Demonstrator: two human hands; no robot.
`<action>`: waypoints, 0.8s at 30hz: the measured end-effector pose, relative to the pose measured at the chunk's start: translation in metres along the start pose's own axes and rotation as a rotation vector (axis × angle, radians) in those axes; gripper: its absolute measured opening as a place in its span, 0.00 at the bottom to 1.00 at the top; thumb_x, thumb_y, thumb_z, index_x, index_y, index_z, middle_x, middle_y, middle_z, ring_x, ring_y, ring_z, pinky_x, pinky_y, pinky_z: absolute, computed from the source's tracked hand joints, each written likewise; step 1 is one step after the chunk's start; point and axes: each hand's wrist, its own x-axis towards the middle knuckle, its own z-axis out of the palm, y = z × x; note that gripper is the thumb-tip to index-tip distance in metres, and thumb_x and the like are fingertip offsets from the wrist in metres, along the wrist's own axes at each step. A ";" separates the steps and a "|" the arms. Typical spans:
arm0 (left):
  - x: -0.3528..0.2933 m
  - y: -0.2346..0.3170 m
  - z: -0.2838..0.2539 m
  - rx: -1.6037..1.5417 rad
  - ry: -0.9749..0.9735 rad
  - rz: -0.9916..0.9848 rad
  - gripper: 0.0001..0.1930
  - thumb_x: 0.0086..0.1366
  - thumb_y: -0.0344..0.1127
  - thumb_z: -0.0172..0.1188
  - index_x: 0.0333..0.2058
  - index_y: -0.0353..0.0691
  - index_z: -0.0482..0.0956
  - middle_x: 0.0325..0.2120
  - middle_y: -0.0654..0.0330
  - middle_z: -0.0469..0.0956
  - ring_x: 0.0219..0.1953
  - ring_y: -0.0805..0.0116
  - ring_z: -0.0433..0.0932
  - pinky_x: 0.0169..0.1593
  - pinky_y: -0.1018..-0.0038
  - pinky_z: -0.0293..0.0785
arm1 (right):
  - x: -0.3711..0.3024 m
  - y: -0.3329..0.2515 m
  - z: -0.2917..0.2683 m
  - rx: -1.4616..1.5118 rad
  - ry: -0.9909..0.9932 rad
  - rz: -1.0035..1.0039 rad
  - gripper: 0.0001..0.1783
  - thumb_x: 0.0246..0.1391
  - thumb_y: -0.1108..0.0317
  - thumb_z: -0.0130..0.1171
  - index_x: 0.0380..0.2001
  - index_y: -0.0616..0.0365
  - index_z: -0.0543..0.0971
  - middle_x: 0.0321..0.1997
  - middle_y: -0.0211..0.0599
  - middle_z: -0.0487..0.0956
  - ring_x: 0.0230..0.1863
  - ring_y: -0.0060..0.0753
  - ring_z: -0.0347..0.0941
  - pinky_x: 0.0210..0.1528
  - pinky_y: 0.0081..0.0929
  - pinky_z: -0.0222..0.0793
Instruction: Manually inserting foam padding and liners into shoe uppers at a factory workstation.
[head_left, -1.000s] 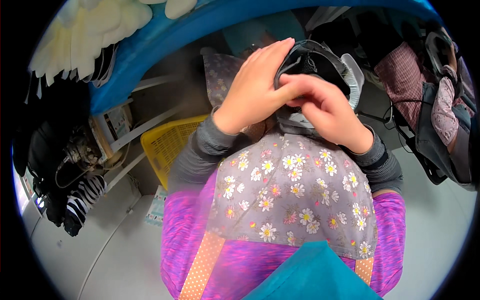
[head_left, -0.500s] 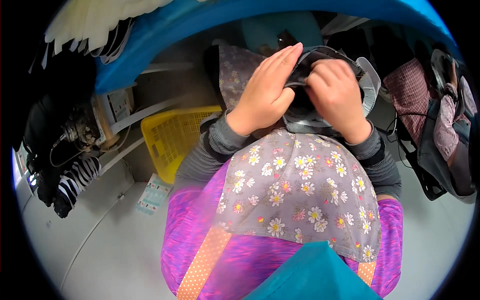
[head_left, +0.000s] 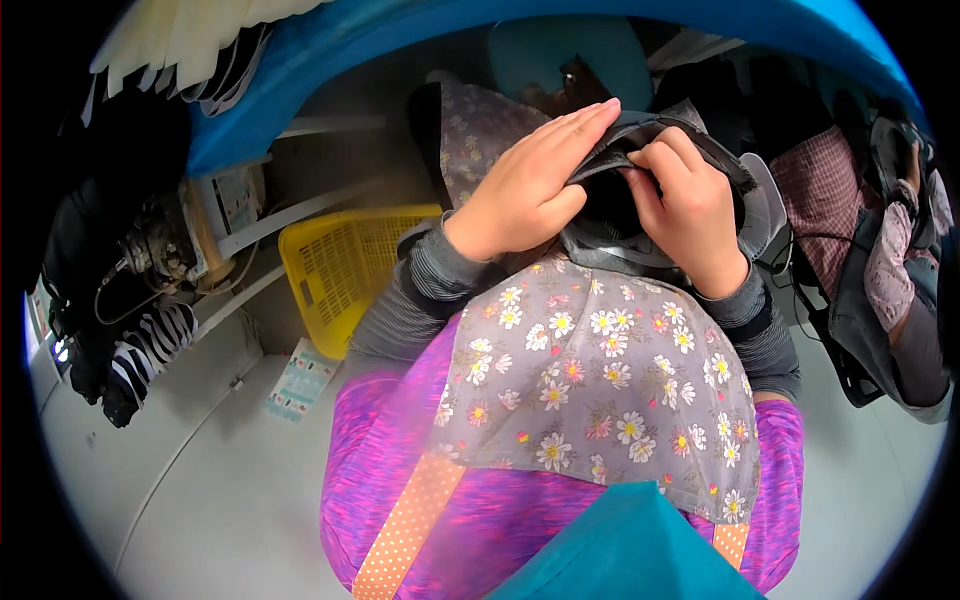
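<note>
A dark grey and black cap sits above my lap with its hollow inside facing me. My left hand holds its left side, fingers straight and together along the outside, thumb toward the opening. With bent fingers my right hand pinches a dark strip of fabric at the cap's rim. A pale, curved, brim-shaped piece sticks out on the right, beyond my right hand. The cap's underside and my right fingertips are partly hidden.
A yellow plastic basket stands left of my lap under a blue-covered edge. Flower-print cloth lies beyond my left hand. Another person's arm shows at far right. A cable runs along the floor at left.
My right hand has shifted slightly right and down, its fingers now clearly pinching the strip. The cap's dark rim stands more raised and spread. My left hand has hardly moved.
</note>
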 end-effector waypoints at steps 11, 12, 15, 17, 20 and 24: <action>0.001 0.007 0.002 0.079 0.018 0.030 0.36 0.56 0.25 0.47 0.68 0.33 0.62 0.67 0.45 0.64 0.69 0.47 0.63 0.71 0.60 0.58 | 0.003 0.005 0.009 -0.044 0.165 -0.082 0.09 0.46 0.70 0.70 0.29 0.54 0.78 0.25 0.31 0.77 0.26 0.36 0.77 0.27 0.30 0.72; 0.001 0.009 0.003 0.100 0.023 0.009 0.34 0.59 0.26 0.48 0.67 0.34 0.63 0.66 0.44 0.66 0.68 0.46 0.65 0.70 0.60 0.60 | 0.001 0.006 0.011 -0.047 0.182 -0.099 0.09 0.46 0.71 0.70 0.29 0.54 0.78 0.25 0.31 0.77 0.25 0.36 0.77 0.27 0.29 0.72; 0.003 0.013 0.004 0.145 0.038 -0.013 0.30 0.64 0.28 0.50 0.66 0.34 0.64 0.63 0.43 0.69 0.66 0.45 0.68 0.67 0.60 0.64 | 0.000 0.010 0.017 -0.036 0.216 -0.140 0.09 0.46 0.71 0.70 0.28 0.54 0.78 0.24 0.31 0.76 0.25 0.35 0.76 0.26 0.29 0.71; 0.003 0.012 0.004 0.167 0.047 -0.012 0.29 0.66 0.30 0.50 0.66 0.34 0.65 0.62 0.42 0.70 0.65 0.44 0.69 0.66 0.60 0.66 | 0.001 0.011 0.019 -0.025 0.233 -0.164 0.09 0.46 0.71 0.70 0.28 0.54 0.78 0.23 0.31 0.76 0.24 0.35 0.76 0.25 0.29 0.71; 0.004 0.003 -0.003 0.158 0.023 -0.013 0.29 0.66 0.29 0.50 0.67 0.35 0.65 0.62 0.42 0.71 0.63 0.45 0.71 0.65 0.62 0.66 | 0.003 0.008 0.021 -0.035 0.229 -0.193 0.10 0.47 0.71 0.69 0.25 0.54 0.75 0.21 0.30 0.72 0.22 0.34 0.73 0.24 0.29 0.69; 0.004 -0.008 -0.011 -0.029 -0.044 -0.054 0.29 0.66 0.27 0.45 0.67 0.35 0.65 0.60 0.43 0.72 0.60 0.48 0.74 0.65 0.64 0.65 | 0.001 0.007 0.024 -0.087 0.152 -0.265 0.11 0.47 0.71 0.66 0.22 0.53 0.72 0.20 0.30 0.67 0.20 0.32 0.70 0.22 0.29 0.67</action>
